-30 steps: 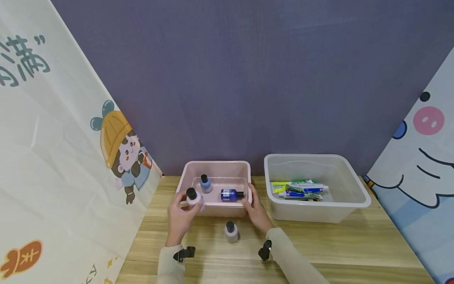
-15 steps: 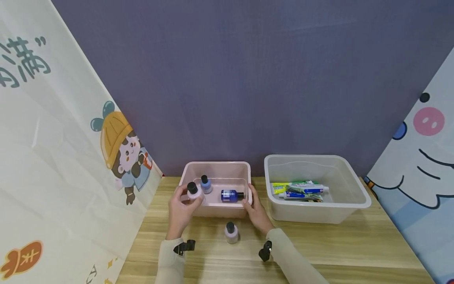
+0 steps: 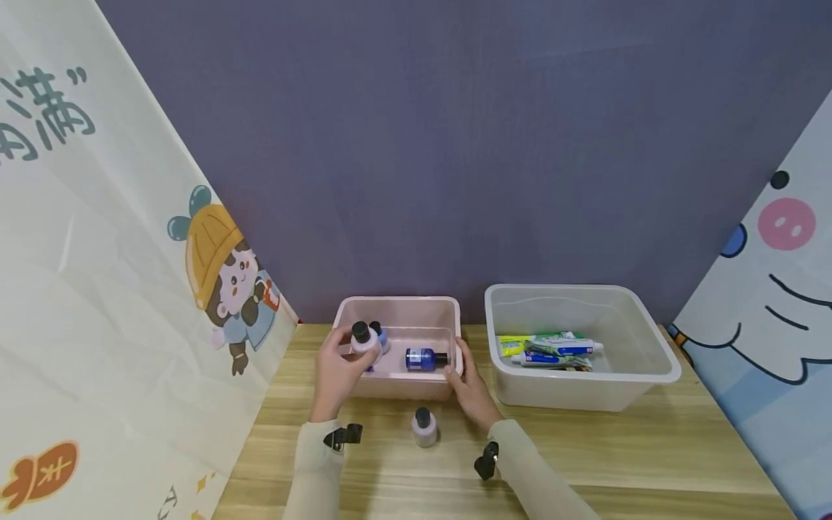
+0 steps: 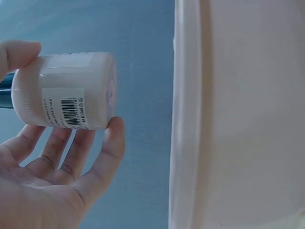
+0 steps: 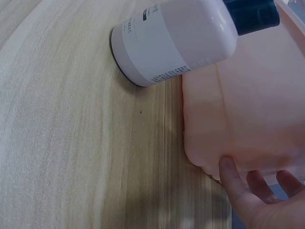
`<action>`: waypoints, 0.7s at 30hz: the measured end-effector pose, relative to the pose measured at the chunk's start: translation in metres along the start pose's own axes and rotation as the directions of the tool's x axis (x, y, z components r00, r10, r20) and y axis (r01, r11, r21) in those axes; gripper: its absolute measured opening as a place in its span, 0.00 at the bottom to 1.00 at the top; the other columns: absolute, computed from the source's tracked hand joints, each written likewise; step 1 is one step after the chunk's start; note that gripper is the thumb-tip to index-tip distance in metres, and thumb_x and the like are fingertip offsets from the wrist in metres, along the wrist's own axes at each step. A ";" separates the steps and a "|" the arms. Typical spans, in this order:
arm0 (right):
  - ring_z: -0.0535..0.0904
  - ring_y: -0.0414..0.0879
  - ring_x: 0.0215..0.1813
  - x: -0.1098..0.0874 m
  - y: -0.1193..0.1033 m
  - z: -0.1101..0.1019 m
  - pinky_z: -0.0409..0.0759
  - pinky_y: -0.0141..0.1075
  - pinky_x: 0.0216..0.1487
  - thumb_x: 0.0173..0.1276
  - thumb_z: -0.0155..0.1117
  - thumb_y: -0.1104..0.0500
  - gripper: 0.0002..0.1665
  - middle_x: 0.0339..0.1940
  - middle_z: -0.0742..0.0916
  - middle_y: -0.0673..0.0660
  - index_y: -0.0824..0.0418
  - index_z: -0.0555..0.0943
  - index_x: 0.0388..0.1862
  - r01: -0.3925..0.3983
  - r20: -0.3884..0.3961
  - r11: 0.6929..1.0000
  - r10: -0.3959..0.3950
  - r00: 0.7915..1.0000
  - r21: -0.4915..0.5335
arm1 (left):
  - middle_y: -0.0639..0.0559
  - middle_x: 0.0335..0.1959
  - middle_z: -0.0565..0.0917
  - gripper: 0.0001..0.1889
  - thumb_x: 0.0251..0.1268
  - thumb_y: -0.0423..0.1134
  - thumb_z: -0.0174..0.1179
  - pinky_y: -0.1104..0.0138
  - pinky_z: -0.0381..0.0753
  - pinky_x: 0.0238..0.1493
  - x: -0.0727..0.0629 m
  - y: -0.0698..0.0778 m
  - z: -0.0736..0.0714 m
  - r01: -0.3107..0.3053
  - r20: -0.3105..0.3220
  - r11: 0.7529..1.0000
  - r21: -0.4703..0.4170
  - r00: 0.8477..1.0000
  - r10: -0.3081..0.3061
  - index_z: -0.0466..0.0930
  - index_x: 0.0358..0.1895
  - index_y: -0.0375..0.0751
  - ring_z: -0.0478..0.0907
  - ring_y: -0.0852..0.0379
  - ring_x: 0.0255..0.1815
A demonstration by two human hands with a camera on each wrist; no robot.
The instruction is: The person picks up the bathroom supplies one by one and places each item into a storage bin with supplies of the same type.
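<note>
My left hand [image 3: 338, 372] holds a pale pink bottle [image 3: 365, 347] with a black cap over the left part of a pink plastic bin [image 3: 403, 388]. In the left wrist view, thumb and fingertips grip the bottle from opposite sides, its barcode label showing. A light blue bottle [image 3: 383, 338] stands in the bin, partly hidden behind the held one. To the right, a dark blue bottle [image 3: 422, 359] lies on its side. My right hand [image 3: 474, 390] holds the bin's front right corner, fingers against its outer wall. A second pale pink bottle [image 3: 425, 430] stands upright on the table before the bin.
A larger, whitish bin [image 3: 585, 383] stands to the right with several toothpaste tubes [image 3: 552, 350] inside. Both bins sit on a wooden table [image 3: 650, 462] close to a dark fabric backdrop [image 3: 455, 144]. Printed sheets hang at both sides.
My left hand has carried the pale pink bottle up and rightward, from the bin's front left rim to over its inside, where it now covers part of the light blue bottle. The right hand stays put.
</note>
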State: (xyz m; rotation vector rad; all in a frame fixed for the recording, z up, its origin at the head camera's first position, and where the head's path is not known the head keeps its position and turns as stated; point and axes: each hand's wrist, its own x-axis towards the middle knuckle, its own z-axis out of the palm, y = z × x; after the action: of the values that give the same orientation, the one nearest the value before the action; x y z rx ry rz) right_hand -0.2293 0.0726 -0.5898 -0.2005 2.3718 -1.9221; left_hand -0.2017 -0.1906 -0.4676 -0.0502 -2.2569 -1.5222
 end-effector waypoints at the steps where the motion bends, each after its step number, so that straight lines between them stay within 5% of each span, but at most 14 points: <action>1: 0.57 0.67 0.81 0.000 0.000 0.000 0.59 0.67 0.76 0.80 0.53 0.42 0.39 0.85 0.56 0.63 0.21 0.46 0.80 0.000 0.000 1.000 0.000 1.000 -0.001 | 0.42 0.48 0.84 0.25 0.51 0.35 0.79 0.74 0.83 0.42 0.001 0.004 0.001 0.010 0.006 1.000 0.004 1.000 -0.010 0.83 0.54 0.40 0.79 0.50 0.48; 21: 0.57 0.67 0.82 -0.002 -0.002 0.000 0.58 0.66 0.77 0.80 0.54 0.41 0.40 0.85 0.56 0.64 0.20 0.45 0.80 0.013 -0.003 1.000 -0.013 1.000 0.016 | 0.43 0.48 0.86 0.25 0.48 0.39 0.78 0.62 0.80 0.49 0.030 0.017 0.012 -0.026 0.056 0.988 0.154 0.998 0.018 0.83 0.52 0.40 0.82 0.46 0.52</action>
State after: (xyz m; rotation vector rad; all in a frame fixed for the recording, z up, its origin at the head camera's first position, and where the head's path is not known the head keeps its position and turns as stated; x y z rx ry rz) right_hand -0.2277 0.0724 -0.5876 -0.2129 2.3616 -1.9481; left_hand -0.2281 -0.1789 -0.4455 -0.0721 -2.4022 -1.3444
